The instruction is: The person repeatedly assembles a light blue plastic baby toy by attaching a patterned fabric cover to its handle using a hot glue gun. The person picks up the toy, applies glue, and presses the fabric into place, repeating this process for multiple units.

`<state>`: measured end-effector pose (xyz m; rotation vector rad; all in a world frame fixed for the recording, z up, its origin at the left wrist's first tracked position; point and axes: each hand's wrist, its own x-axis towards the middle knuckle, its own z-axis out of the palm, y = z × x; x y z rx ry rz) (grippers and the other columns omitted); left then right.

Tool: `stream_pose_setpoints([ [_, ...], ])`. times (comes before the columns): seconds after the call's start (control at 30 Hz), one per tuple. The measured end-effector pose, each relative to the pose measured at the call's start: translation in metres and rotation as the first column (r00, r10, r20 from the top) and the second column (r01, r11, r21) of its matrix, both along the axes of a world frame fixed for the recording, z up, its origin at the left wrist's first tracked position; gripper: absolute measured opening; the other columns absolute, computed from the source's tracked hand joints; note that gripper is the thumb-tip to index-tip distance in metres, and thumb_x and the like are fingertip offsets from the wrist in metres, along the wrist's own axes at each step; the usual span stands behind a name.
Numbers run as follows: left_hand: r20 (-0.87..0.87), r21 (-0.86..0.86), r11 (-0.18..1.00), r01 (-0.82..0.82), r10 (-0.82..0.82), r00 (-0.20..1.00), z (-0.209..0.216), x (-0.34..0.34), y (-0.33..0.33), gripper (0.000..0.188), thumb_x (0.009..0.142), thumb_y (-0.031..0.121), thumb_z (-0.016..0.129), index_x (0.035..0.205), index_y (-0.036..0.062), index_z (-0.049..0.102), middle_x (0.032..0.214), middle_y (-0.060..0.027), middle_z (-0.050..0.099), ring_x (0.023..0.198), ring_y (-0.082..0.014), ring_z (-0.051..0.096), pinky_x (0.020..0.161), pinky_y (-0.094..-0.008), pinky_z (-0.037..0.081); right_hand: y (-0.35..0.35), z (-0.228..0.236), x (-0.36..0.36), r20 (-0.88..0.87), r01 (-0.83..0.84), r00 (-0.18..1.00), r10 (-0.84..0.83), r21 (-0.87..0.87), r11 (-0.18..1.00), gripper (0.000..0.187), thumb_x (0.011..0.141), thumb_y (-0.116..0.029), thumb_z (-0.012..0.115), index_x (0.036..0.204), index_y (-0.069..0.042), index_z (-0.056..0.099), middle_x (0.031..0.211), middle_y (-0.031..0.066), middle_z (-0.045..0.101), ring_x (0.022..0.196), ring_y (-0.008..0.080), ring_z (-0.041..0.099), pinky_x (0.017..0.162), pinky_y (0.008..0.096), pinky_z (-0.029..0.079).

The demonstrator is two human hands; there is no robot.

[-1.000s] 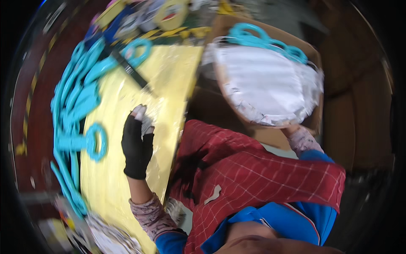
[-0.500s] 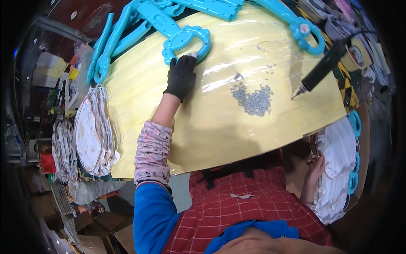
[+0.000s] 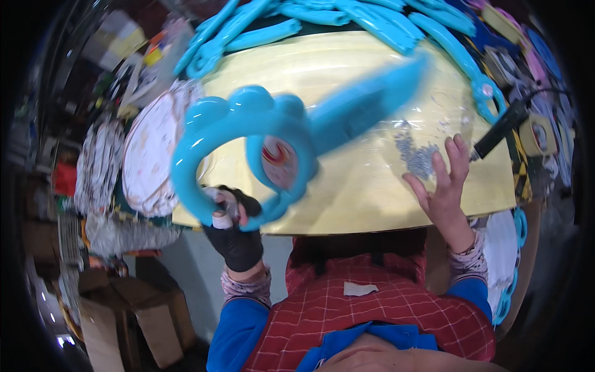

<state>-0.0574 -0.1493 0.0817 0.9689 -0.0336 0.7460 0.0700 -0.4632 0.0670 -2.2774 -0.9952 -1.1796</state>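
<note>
Lining the worktable's (image 3: pixel 347 201) far edge, turquoise tubes (image 3: pixel 263 37) are strewn; a looped handle (image 3: pixel 304 133) is clasped by the left hand (image 3: pixel 235 239), the right hand (image 3: pixel 447 192) splayed; below, a carton (image 3: pixel 156 322) is seen.

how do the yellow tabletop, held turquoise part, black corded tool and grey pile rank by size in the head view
1. Yellow tabletop
2. Turquoise part, held nearer the camera, which enlarges it
Smallest, unranked: black corded tool and grey pile look about alike
</note>
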Motion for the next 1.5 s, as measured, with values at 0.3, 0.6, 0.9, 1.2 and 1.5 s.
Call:
stream_pose_setpoints([
  [0.3, -0.529, 0.356, 0.909, 0.218, 0.004, 0.849, -0.068, -0.033, 0.06, 0.036, 0.102, 0.032, 0.051, 0.118, 0.0003, 0.056, 0.099, -0.0104, 0.064, 0.09, -0.0225, 0.062, 0.081, -0.0339, 0.049, 0.004, 0.088, -0.013, -0.106, -0.097, 0.993, 0.052, -0.482, 0.871, 0.037, 0.08, -0.007, 0.072, 0.116, -0.005, 0.063, 0.105, 0.0127, 0.068, 0.096, 0.0296, 0.068, 0.084, 0.0389, 0.053],
  [0.6, 0.354, 0.791, -0.539, 0.289, 0.789, 0.502, -0.093, 0.066, 0.257, 0.015, 0.078, 0.02, 0.061, 0.092, 0.0153, 0.06, 0.083, -0.006, 0.064, 0.08, -0.028, 0.065, 0.065, -0.0439, 0.049, -0.099, -0.007, -0.011, -0.929, -0.011, 0.18, 0.325, 0.328, 0.945, 0.053, 0.081, -0.023, 0.072, 0.124, 0.003, 0.057, 0.108, 0.0069, 0.065, 0.096, 0.0152, 0.059, 0.086, 0.0287, 0.047],
  [0.9, 0.118, 0.992, -0.044, -0.115, 0.607, 0.786, -0.013, 0.059, 0.049, 0.012, 0.087, 0.02, 0.064, 0.093, 0.0105, 0.06, 0.069, -0.0136, 0.063, 0.065, -0.036, 0.064, 0.056, -0.0459, 0.046, -0.133, -0.091, -0.051, -0.84, 0.259, -0.197, 0.505, 0.452, 0.854, 0.054, 0.092, -0.039, 0.065, 0.127, 0.002, 0.055, 0.111, 0.0035, 0.062, 0.099, 0.0106, 0.056, 0.084, 0.0265, 0.047],
  [1.2, 0.009, 0.981, -0.192, -0.002, 0.034, 0.999, -0.049, 0.003, -0.131, 0.039, 0.079, 0.013, 0.074, 0.117, 0.0103, 0.069, 0.06, 0.0006, 0.048, 0.05, -0.0152, 0.047, 0.048, -0.0322, 0.035, -0.111, -0.074, -0.027, -0.814, 0.369, -0.113, 0.569, 0.498, 0.785, 0.043, 0.097, -0.042, 0.061, 0.107, 0.0, 0.064, 0.091, -0.0005, 0.064, 0.081, 0.0049, 0.058, 0.072, 0.0227, 0.049],
  [1.5, -0.102, 0.94, -0.334, 0.066, -0.092, 0.991, -0.064, 0.008, -0.14, 0.034, 0.084, 0.015, 0.069, 0.117, 0.0064, 0.066, 0.061, -0.0007, 0.053, 0.049, -0.0153, 0.053, 0.046, -0.0335, 0.036, -0.1, -0.074, -0.035, -0.874, 0.336, -0.071, 0.48, 0.432, 0.837, 0.044, 0.094, -0.038, 0.066, 0.11, 0.002, 0.063, 0.092, 0.0029, 0.066, 0.081, 0.0077, 0.061, 0.073, 0.024, 0.051],
])
